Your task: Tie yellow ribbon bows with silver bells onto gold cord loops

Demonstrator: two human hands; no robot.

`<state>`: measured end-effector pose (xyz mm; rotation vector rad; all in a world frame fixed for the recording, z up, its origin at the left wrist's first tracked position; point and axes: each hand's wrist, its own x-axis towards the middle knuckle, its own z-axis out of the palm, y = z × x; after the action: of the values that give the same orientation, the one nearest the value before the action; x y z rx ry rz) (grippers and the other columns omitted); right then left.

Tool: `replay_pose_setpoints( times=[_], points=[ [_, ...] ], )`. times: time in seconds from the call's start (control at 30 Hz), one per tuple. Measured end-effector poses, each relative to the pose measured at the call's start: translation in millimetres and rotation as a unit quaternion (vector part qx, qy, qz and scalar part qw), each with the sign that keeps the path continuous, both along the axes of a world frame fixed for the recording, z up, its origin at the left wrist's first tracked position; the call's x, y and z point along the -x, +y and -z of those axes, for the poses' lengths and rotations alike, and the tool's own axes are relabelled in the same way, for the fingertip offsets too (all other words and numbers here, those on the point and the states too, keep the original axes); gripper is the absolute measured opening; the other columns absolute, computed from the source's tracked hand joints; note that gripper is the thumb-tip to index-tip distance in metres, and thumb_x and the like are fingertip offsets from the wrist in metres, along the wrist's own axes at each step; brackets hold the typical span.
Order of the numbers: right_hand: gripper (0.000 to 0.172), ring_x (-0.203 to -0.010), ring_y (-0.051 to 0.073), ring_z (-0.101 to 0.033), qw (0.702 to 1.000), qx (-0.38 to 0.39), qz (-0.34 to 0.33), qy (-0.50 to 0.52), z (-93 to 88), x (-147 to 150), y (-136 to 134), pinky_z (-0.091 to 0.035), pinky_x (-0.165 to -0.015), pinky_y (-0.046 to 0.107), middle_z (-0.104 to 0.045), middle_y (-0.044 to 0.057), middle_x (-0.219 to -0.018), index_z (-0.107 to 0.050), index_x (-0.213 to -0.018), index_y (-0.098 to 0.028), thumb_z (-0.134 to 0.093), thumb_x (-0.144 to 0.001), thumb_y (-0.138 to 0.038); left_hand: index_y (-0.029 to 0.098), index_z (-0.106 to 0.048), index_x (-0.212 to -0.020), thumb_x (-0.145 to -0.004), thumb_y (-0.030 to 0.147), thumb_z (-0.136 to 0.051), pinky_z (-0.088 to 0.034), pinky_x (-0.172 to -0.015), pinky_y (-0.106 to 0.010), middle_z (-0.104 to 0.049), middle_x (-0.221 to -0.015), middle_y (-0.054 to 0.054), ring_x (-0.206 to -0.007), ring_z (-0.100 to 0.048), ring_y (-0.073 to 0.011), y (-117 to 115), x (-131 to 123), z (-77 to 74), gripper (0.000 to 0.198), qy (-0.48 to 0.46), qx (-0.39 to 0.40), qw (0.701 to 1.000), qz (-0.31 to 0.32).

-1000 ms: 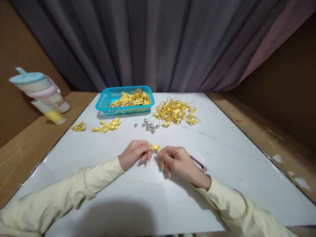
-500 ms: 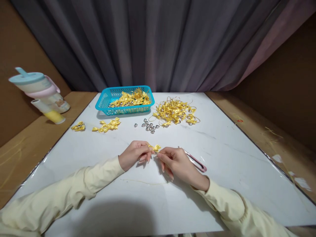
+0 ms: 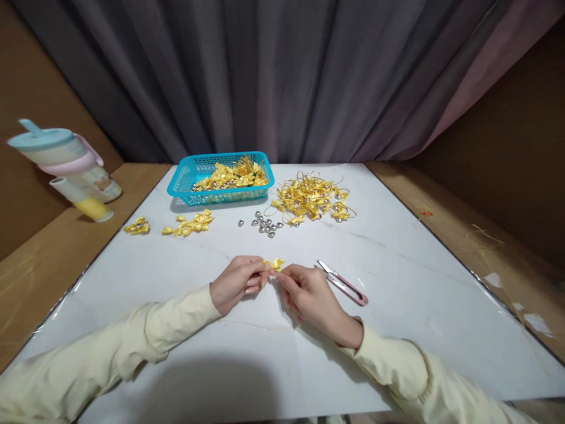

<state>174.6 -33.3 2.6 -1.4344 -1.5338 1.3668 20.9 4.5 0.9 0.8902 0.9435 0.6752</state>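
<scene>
Between my two hands, above the front middle of the table, is a small yellow ribbon bow (image 3: 277, 264). My left hand (image 3: 238, 282) pinches its left side between thumb and forefinger, the other fingers curled below. My right hand (image 3: 311, 297) is closed too, its thumb and forefinger pinched at the bow's lower right edge; the exact spot is hidden by the fingertips. Just right of that hand lie pink thread snips (image 3: 348, 287), blades pointing up-left. Beyond my hands sits a small group of silver heart-shaped beads (image 3: 266, 224). A thin yellowish thread (image 3: 251, 325) lies on the table below the hands.
A blue plastic basket (image 3: 176, 191) at the back holds yellow bows. Right of it is a heap of bows with cords and beads (image 3: 309, 197). Loose bows (image 3: 194, 222) and a small bundle (image 3: 138, 226) lie left. A tumbler (image 3: 66, 156) and a tube (image 3: 83, 200) stand far left.
My right hand has shifted slightly left, closer to my left hand, uncovering the blades of the snips. The bow stays held. The whole view has moved a little.
</scene>
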Motion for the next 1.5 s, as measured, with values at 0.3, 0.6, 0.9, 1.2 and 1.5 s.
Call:
replay_pose_setpoints(
  times=[0.3, 0.6, 0.9, 1.2, 1.5],
  points=[
    [0.029, -0.030, 0.007, -0.041, 0.996, -0.055, -0.008, -0.063, 2.0, 0.9, 0.6, -0.026, -0.035, 0.018, -0.045, -0.005, -0.038, -0.046, -0.056, -0.017, -0.042, -0.085, -0.021, 0.009, -0.056, -0.058, -0.068, 0.022, -0.058, -0.014, -0.035, -0.016, -0.038, -0.040, 0.006, -0.037, -0.020, -0.0015, -4.6, -1.1, -2.3, 0.016, 0.011, 0.017, 1.000, 0.017],
    [0.028, -0.034, 0.009, -0.041, 0.988, -0.122, -0.001, -0.090, 8.2, 1.3, -1.6, -0.030, -0.041, 0.020, -0.044, -0.005, -0.039, -0.051, -0.066, -0.018, -0.039, -0.089, -0.028, 0.013, -0.051, -0.063, -0.076, 0.032, -0.054, -0.026, -0.036, -0.018, -0.054, -0.047, 0.001, -0.036, -0.033, -0.0047, -11.0, -3.2, 1.3, 0.023, 0.079, -0.118, 0.990, 0.012],
    [0.021, -0.045, 0.010, -0.049, 0.960, -0.241, -0.001, -0.145, 11.4, -3.5, -2.9, -0.035, -0.048, 0.020, -0.058, 0.000, -0.058, -0.055, -0.085, -0.018, -0.038, -0.091, -0.029, 0.015, -0.058, -0.081, -0.086, 0.031, -0.044, -0.039, -0.050, -0.019, -0.061, -0.066, 0.000, -0.048, -0.046, -0.0080, -18.3, 3.7, 5.0, 0.022, 0.187, -0.336, 0.923, -0.011],
    [0.021, -0.052, 0.011, -0.053, 0.948, -0.275, -0.040, -0.158, 11.6, -5.0, -2.3, -0.038, -0.052, 0.020, -0.060, 0.002, -0.065, -0.055, -0.083, -0.017, -0.037, -0.091, -0.023, 0.015, -0.063, -0.096, -0.087, 0.015, -0.042, -0.045, -0.073, -0.022, -0.069, -0.083, -0.007, -0.078, -0.063, -0.0146, -22.3, 7.0, 7.3, 0.023, 0.211, -0.512, 0.832, -0.025],
    [0.024, -0.055, 0.012, -0.053, 0.943, -0.297, -0.083, -0.125, 12.6, -5.0, -1.2, -0.039, -0.055, 0.022, -0.057, 0.002, -0.064, -0.051, -0.079, -0.020, -0.032, -0.093, -0.023, 0.015, -0.065, -0.104, -0.085, 0.014, -0.044, -0.047, -0.065, -0.028, -0.069, -0.075, -0.009, -0.067, -0.060, -0.0173, -18.2, 10.8, 13.2, 0.028, 0.198, -0.572, 0.796, -0.026]
  ],
)
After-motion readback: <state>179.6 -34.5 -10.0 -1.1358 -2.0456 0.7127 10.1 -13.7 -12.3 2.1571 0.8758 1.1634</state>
